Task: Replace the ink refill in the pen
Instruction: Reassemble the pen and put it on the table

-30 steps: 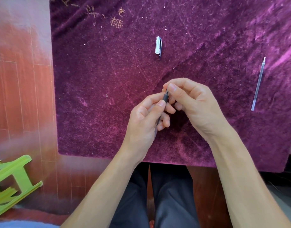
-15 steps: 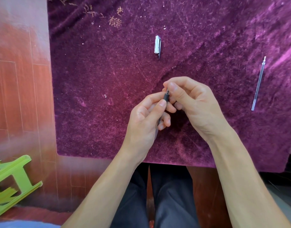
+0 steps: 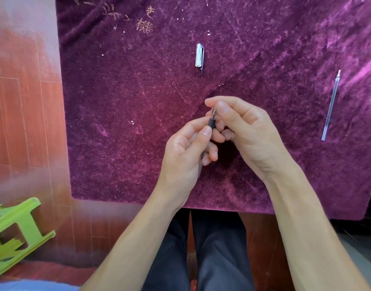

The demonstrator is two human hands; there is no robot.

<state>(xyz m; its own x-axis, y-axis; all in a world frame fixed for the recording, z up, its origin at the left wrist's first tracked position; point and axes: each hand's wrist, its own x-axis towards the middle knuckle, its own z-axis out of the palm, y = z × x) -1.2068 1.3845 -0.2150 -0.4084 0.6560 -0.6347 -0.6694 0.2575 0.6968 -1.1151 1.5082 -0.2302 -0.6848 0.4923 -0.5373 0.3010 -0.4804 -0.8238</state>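
Purple velvet cloth covers the table, with wooden floor and a tipped green stool off to the left. Over the cloth's near middle, the left hand grips the pen by its dark barrel while the right hand pinches its tip end between thumb and forefinger. A clear cap lies farther back, and a thin refill lies well apart on the right.
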